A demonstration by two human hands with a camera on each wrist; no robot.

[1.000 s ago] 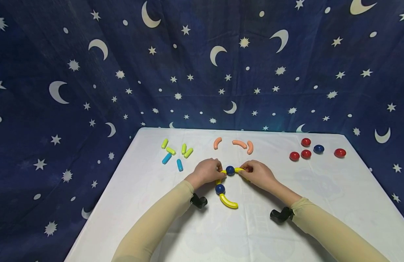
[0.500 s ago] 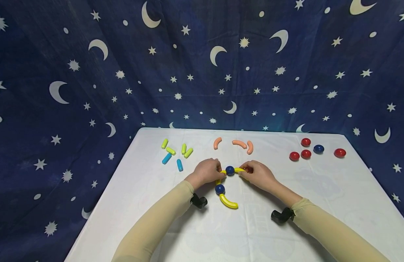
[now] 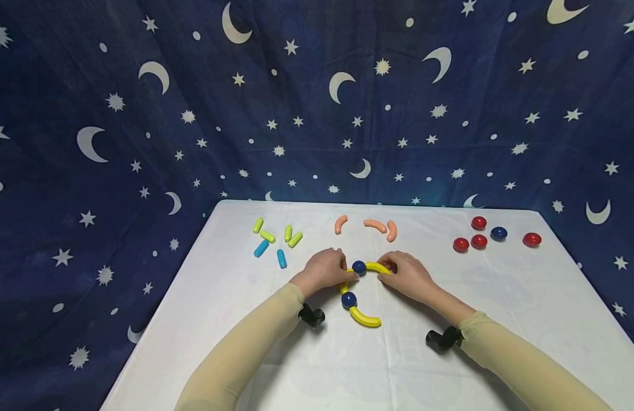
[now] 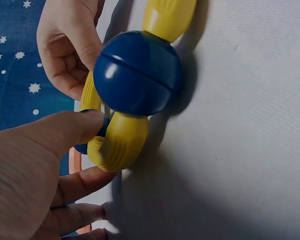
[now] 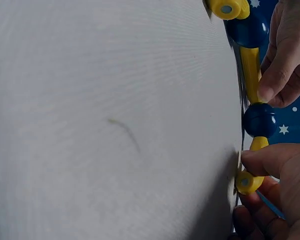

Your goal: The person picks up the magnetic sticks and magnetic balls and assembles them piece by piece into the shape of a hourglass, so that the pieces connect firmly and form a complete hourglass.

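Note:
A chain of curved yellow rods and blue balls lies on the white table. My left hand (image 3: 324, 267) pinches the yellow rod (image 4: 122, 142) between the two balls, thumb on one side and fingers on the other. The upper blue ball (image 3: 359, 268) sits right beside my left fingertips. From it another yellow rod (image 3: 375, 266) curves right, its far end pinched by my right hand (image 3: 406, 275). Below my left hand is the lower blue ball (image 3: 349, 300), with a third yellow rod (image 3: 365, 318) joined to it, its other end loose.
Toward the back left lie several lime-green rods (image 3: 295, 240) and two blue rods (image 3: 282, 258). Curved orange rods (image 3: 375, 226) rest at the back middle. Several red balls (image 3: 479, 242) and a blue ball (image 3: 499, 233) sit at the back right. A starry curtain hangs behind.
The lower ball and the loose yellow rod have swung slightly right. The upper ball has shifted a little left, and more of the right-hand yellow rod now shows. Both hands keep their pinch.

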